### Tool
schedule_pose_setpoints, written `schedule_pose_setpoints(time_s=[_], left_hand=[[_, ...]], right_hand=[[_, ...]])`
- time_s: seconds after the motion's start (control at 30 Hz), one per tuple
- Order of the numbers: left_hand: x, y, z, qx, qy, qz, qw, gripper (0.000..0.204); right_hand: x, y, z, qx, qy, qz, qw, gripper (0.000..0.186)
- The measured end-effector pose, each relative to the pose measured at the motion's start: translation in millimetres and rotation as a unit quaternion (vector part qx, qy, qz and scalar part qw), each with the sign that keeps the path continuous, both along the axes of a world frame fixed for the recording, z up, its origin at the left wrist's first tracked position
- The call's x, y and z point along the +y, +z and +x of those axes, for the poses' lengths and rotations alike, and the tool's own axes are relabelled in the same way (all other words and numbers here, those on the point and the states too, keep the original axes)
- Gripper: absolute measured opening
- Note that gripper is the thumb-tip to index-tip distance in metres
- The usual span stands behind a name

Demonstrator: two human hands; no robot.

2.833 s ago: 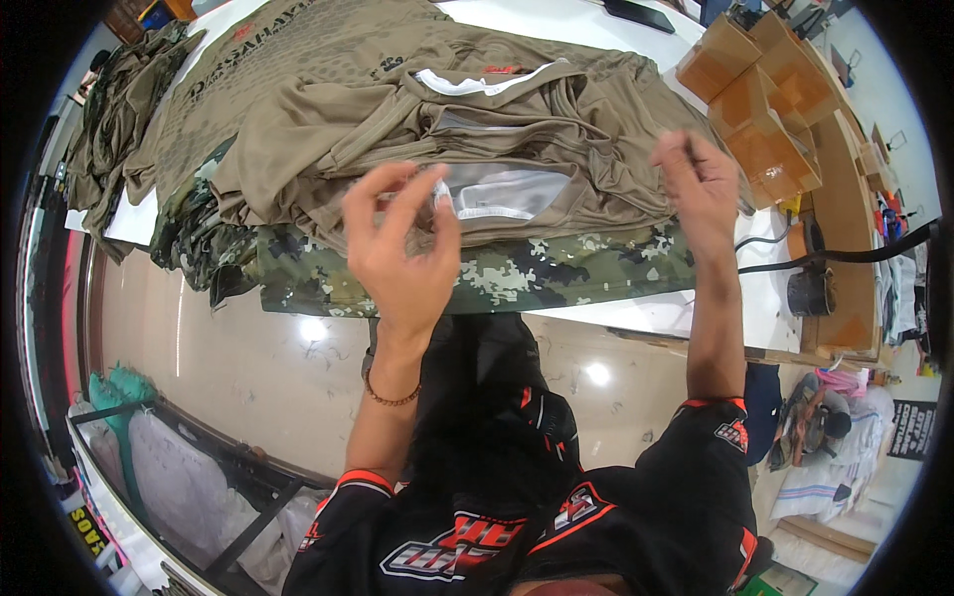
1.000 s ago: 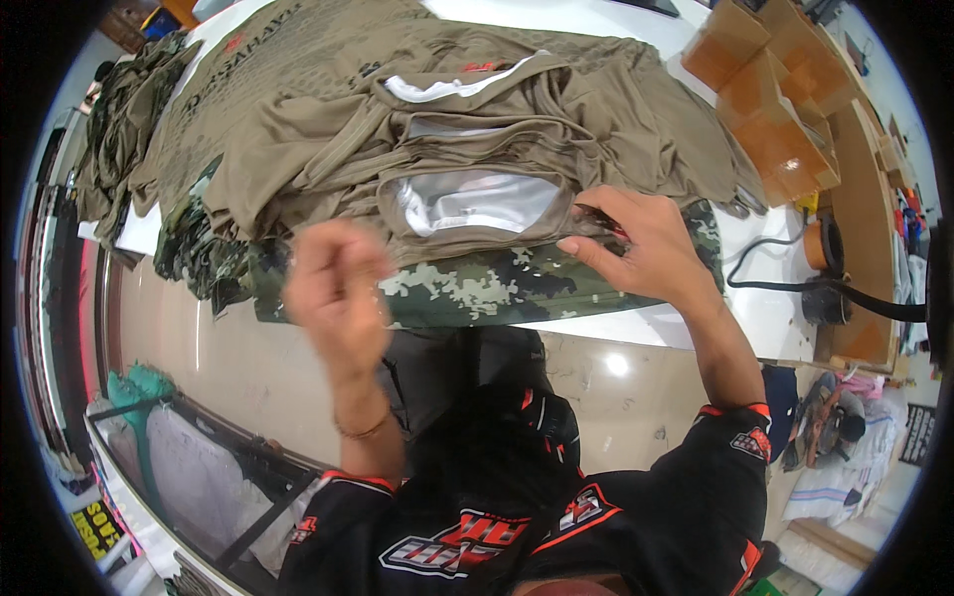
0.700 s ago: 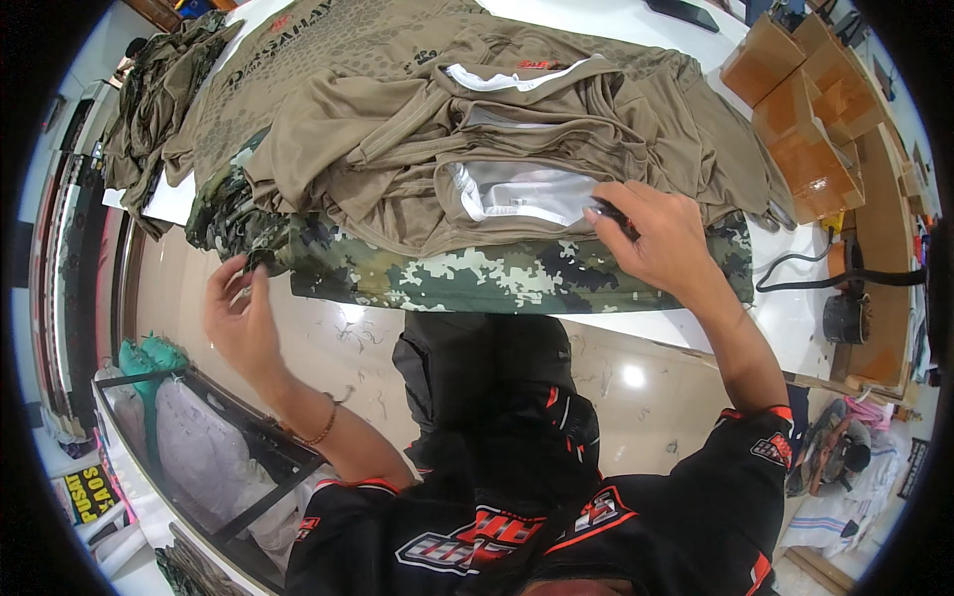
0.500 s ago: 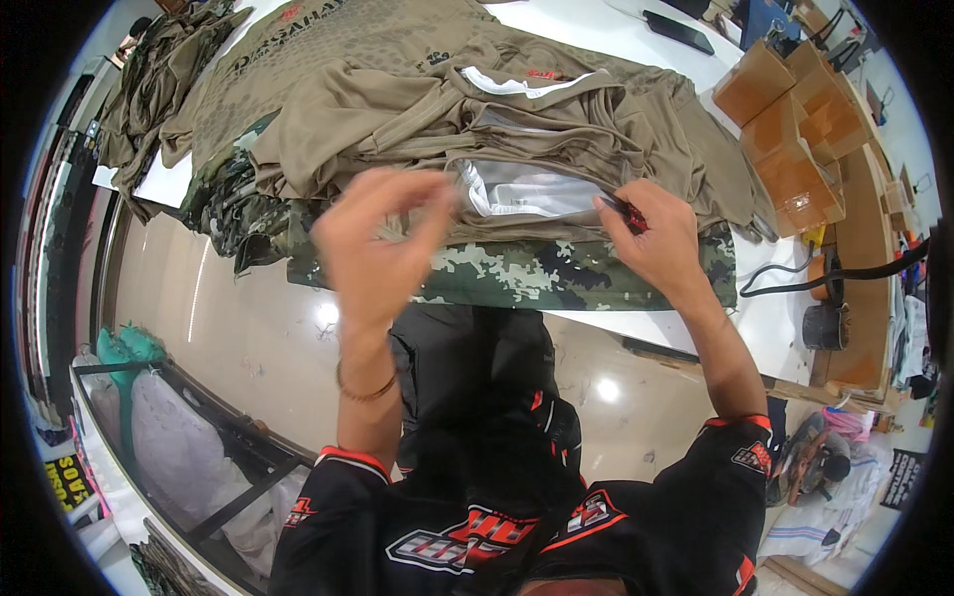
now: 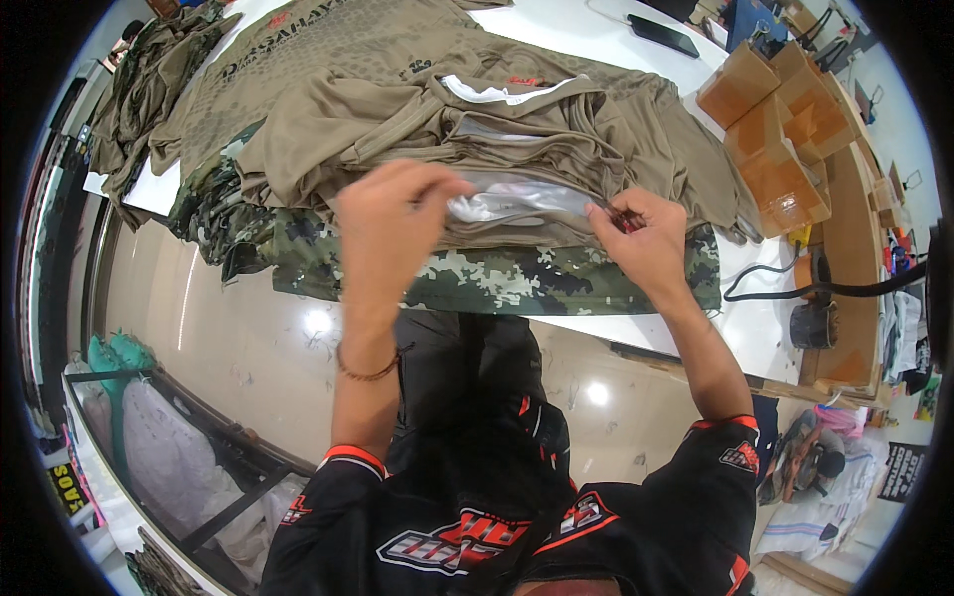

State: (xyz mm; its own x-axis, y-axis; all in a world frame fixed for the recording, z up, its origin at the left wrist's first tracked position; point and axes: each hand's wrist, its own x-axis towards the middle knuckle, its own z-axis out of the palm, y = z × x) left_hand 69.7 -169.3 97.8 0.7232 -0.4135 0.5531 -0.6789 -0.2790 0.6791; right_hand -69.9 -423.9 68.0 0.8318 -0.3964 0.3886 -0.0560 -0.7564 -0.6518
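Our right hand (image 5: 646, 230) grips a red tool (image 5: 627, 224), seemingly handy by the collar (image 5: 532, 230); how our left hand (image 5: 397, 211) grips (it's blurred), we can't tell.

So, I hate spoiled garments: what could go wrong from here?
The right hand holds a small red-and-black tool at a white-lined opening in brown fabric; if sharp, it might nick that. Crumpled camouflage cloth overhangs the table at left, so a tug might drag it down.

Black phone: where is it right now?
Head view, upper right: the black phone lies on the white table, beyond the brown shirts and left of the cardboard boxes.
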Motion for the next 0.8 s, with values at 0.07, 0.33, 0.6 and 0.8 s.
schedule_pose_setpoints(time_s=[0.07, 0.33, 0.6, 0.8], left_hand=[[44, 0, 6, 0.048, 0.105, -0.033, 0.993, 0.013], [85, -11, 33, 0.104, 0.183, -0.124, 0.970, 0.032], [-2, -15, 6, 0.138, 0.068, 0.091, 0.984, 0.043], [2, -40, 14, 0.157, 0.100, 0.018, 0.982, 0.035]], right_hand=[[0, 2, -1, 0.012, -0.008, 0.075, 0.997, 0.017], [2, 10, 1, 0.082, -0.008, 0.085, 0.993, 0.016], [-4, -8, 7, -0.051, 0.015, 0.171, 0.984, 0.017], [-3, 14, 9, -0.013, -0.006, 0.531, 0.847, 0.015]])
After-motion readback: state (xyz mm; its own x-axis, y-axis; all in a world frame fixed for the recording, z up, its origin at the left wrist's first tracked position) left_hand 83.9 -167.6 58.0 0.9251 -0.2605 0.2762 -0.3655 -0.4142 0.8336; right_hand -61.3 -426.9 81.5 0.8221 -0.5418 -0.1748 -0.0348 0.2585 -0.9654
